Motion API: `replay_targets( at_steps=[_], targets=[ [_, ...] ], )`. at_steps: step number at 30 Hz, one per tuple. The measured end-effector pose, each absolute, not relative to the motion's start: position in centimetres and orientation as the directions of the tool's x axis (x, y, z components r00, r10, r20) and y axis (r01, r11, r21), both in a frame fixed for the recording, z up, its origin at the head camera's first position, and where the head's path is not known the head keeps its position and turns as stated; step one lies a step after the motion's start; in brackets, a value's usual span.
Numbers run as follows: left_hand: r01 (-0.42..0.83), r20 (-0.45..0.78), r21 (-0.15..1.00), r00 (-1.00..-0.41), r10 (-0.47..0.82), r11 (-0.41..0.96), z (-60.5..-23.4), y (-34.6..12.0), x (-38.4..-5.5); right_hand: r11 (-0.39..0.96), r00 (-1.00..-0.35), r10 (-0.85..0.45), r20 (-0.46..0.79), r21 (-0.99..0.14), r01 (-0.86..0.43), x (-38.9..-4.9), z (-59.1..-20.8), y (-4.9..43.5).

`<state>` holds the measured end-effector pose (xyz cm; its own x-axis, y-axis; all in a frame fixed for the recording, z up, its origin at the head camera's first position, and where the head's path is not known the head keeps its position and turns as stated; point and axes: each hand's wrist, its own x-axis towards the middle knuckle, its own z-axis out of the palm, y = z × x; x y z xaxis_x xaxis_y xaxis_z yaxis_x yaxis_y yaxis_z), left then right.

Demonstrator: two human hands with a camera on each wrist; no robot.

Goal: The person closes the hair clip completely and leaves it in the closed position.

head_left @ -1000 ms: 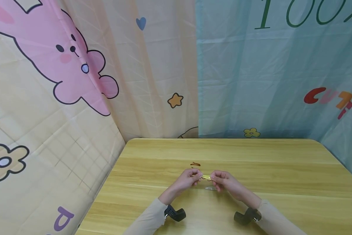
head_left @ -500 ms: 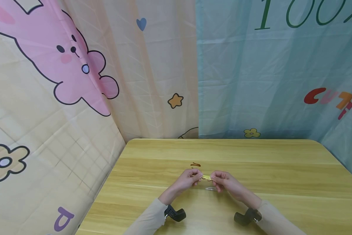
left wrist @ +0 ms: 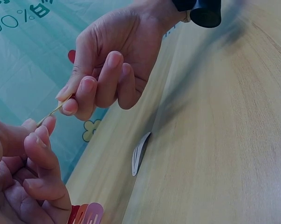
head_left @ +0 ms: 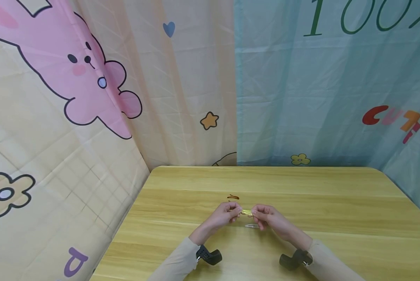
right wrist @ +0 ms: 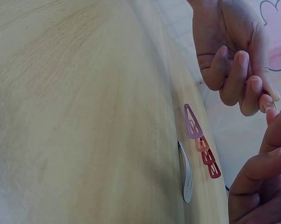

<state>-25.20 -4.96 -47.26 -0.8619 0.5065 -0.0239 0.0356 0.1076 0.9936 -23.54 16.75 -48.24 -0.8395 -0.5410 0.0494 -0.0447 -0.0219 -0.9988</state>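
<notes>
A yellow snap hair clip (head_left: 246,212) is held up over the wooden table, stretched between both hands. My left hand (head_left: 224,214) pinches one end with thumb and fingertips, while my right hand (head_left: 268,218) pinches the other. Edge-on, the clip (left wrist: 51,113) looks like a thin line in the left wrist view. Below the hands lies a whitish snap clip (head_left: 250,225), also seen as a clip (right wrist: 187,179) in the right wrist view. Beyond it, a purple clip (right wrist: 193,123), an orange clip (right wrist: 202,143) and red clips (right wrist: 208,157) lie in an overlapping row.
A reddish-brown clip (head_left: 233,196) lies on the table (head_left: 301,187) behind the left hand. Patterned curtains (head_left: 181,78) hang along the table's back and sides. Black wrist cameras (head_left: 210,255) are strapped under both forearms.
</notes>
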Motion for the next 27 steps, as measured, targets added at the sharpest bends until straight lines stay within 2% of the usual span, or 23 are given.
replay_targets(
  at_steps=[27],
  targets=[
    [0.025, -0.031, 0.995, -0.850, 0.525, 0.100, -47.02, -5.08, -25.11, -0.045, -0.836, -0.546, 0.049, -0.999, -0.029, -23.56, -48.40, 16.83]
  ],
)
